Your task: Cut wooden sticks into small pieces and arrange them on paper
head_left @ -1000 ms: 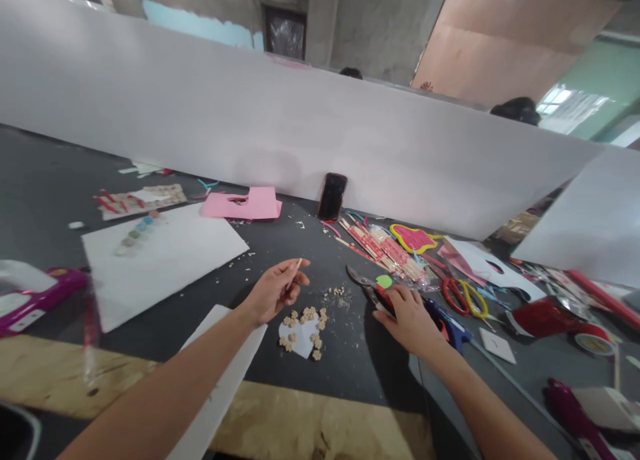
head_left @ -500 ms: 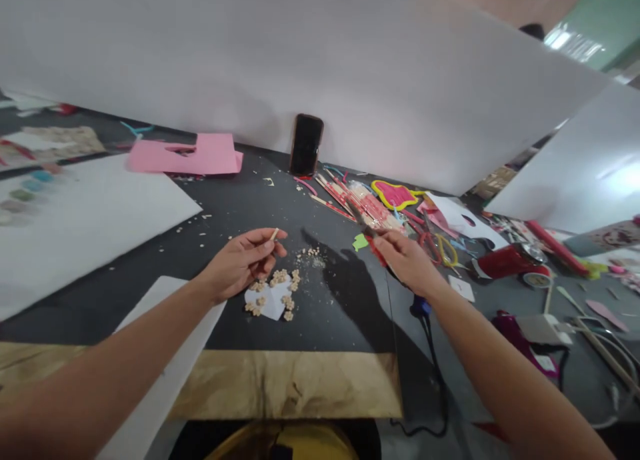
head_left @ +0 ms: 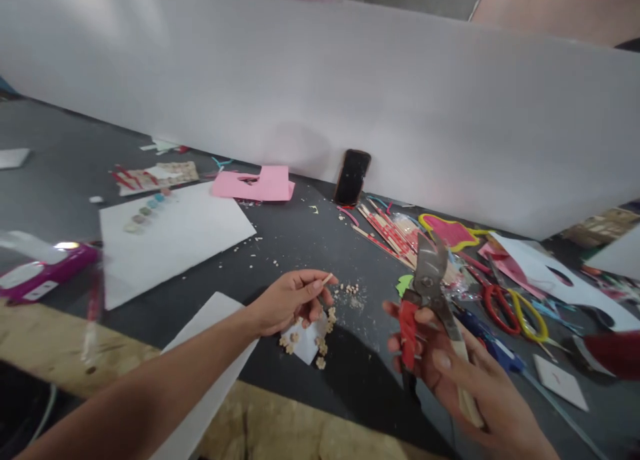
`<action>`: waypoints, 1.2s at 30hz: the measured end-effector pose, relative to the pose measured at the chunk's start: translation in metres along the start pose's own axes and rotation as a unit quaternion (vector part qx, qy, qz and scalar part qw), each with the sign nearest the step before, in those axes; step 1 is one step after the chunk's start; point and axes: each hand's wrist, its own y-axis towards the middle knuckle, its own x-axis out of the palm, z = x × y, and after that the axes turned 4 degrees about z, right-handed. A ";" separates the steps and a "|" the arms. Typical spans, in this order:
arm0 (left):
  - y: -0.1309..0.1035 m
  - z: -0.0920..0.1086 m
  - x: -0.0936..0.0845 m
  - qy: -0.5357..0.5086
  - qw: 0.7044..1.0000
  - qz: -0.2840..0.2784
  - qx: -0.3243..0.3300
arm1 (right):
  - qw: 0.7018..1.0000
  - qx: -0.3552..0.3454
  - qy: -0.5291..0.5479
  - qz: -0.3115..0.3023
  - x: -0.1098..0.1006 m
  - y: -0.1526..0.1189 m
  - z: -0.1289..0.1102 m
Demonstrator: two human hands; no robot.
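My left hand [head_left: 293, 303] pinches a short, pale wooden stick [head_left: 327, 279] between thumb and fingers, its tip pointing up and right. Just below that hand lies a small white paper piece [head_left: 306, 343] edged with tiny wooden flower shapes [head_left: 321, 345]; the hand covers part of it. In my right hand [head_left: 480, 380] are pruning shears [head_left: 429, 273], blades up, one handle red and the other pale. The fingers wrap around both handles, which stand apart. Between the hands, small wood bits [head_left: 350, 290] and dust are scattered on the dark table.
A phone [head_left: 353, 177] leans against the white partition. Red-patterned sticks [head_left: 385, 232], a pink-and-yellow shape [head_left: 450, 231], scissors [head_left: 501, 308] and a blue-handled tool [head_left: 493, 343] lie to the right. White sheets [head_left: 185, 227], pink paper [head_left: 273, 183] and a purple device [head_left: 47, 270] are at left.
The view has turned leftward. My right hand has drawn nearer and turned the shears upright, so blades and handles show clearly. My left hand still pinches the stick above the paper.
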 end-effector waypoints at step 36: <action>-0.010 -0.005 0.011 0.130 0.991 -0.023 -0.012 | 0.667 -0.251 -0.701 0.006 0.005 0.012 0.055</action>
